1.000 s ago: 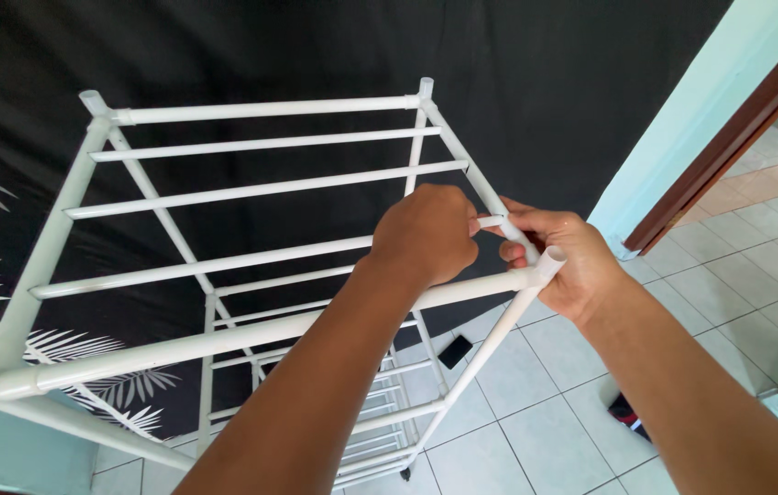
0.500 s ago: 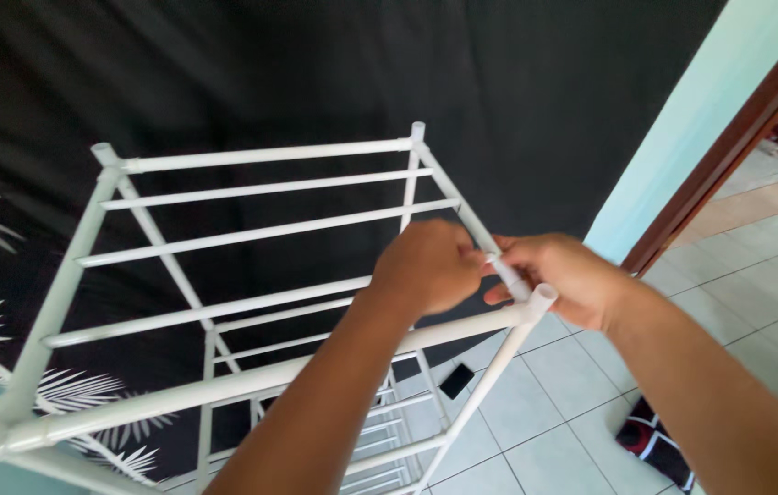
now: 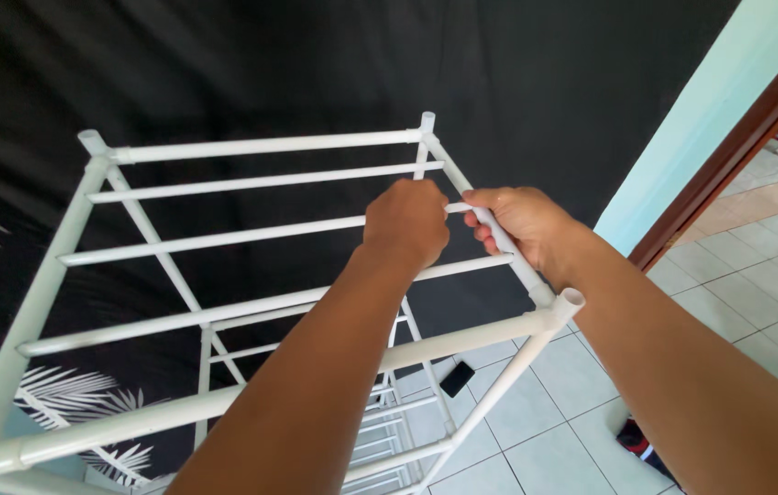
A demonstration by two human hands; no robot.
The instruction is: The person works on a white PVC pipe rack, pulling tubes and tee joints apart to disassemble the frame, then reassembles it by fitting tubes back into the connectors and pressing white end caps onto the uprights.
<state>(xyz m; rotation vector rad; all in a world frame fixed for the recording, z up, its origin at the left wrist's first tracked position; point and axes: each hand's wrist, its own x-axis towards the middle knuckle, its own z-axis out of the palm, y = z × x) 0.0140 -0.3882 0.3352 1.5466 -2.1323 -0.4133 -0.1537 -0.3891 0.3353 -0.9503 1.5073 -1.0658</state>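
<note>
Gripping a thin white crossbar (image 3: 224, 238) near its right end, the left hand (image 3: 405, 223) is a closed fist around it, knuckles up. Just beside it, the right hand (image 3: 522, 223) wraps the side rail (image 3: 536, 286) of the white rack (image 3: 59, 266), fingers curled shut on the tube where the crossbar's end meets it. The two hands nearly touch at that joint; whether the bar end is fully seated is hidden by the fingers.

Judgement: to do this well, keep the right hand steady on the rail as the anchor, keep the crossbar level and in line with its socket, and push straight, not twisting, since the frame looks light and could flex.

Out from the grip: more crossbars run parallel toward and away from the person, corner posts stick up past the rails, lower shelves show beneath. Behind the rack hangs a black curtain (image 3: 270, 64) with pale leaf print. Below right, white tiled floor (image 3: 728, 293), a small dark object (image 3: 456, 378) lying on it, and a brown doorframe (image 3: 737, 151) further right.
</note>
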